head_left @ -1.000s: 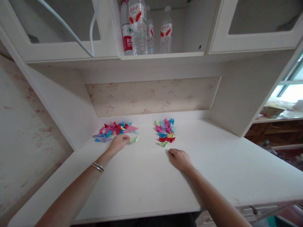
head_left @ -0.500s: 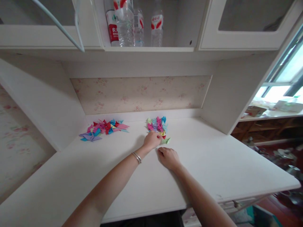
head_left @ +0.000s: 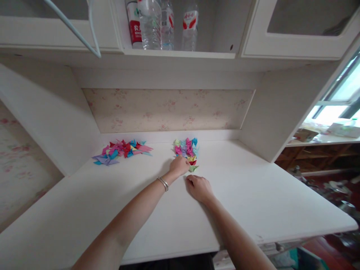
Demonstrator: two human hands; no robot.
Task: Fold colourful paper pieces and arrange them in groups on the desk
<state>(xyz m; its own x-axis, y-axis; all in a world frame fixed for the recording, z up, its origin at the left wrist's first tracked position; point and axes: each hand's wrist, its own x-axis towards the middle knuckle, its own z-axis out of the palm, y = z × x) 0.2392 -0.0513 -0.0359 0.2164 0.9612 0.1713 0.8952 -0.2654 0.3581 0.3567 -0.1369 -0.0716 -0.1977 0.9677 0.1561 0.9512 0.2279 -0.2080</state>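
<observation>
My left hand [head_left: 180, 165], with a bracelet on the wrist, is closed, its fingertips at the edge of a light-green folded paper crane [head_left: 193, 168]. They seem to pinch it, though the hand partly hides the contact. Just behind lie a red paper crane [head_left: 192, 162] and a yellow one [head_left: 192, 158]. Beyond these sits a compact group of pink, purple, blue and green paper cranes [head_left: 189, 147]. My right hand [head_left: 199, 187] rests on the white tabletop [head_left: 242, 202] nearer to me, fingers curled in, with nothing visible in it.
A loose pile of colourful paper cranes [head_left: 123, 149] lies at the back left. Above hangs a white cabinet [head_left: 180, 54] holding plastic bottles [head_left: 190, 30] and a red-and-white can [head_left: 135, 26]. A pale cable [head_left: 73, 30] dangles at upper left. Side panels [head_left: 292, 93] flank the tabletop.
The light-green crane has shifted slightly left and turned, beside my left hand, which has drawn a little left. My right hand stays in place. The view has tilted slightly.
</observation>
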